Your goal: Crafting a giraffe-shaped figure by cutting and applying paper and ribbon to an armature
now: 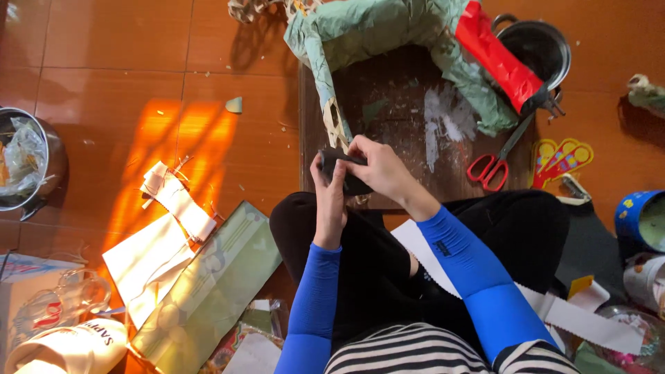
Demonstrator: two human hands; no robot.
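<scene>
Both my hands grip a small dark roll-shaped object [346,172] at the near edge of a dark wooden board [395,104]. My left hand [330,197] cups it from the left and below. My right hand [377,166] wraps over its top and right side. Just beyond the hands, a leg of a green paper-covered figure [367,31] reaches down, showing a bare frame at its foot [336,125]. A red paper strip [495,55] lies across the figure's right side. I sit on the floor in black trousers and blue sleeves.
Red-handled scissors [493,163] and yellow-red scissors [562,159] lie at right, near a black pot [537,45]. A metal pot with plastic [28,163] stands at left. Green and white paper sheets [201,284], glass mugs [55,312] and a blue tin [641,218] lie around me on the orange tile floor.
</scene>
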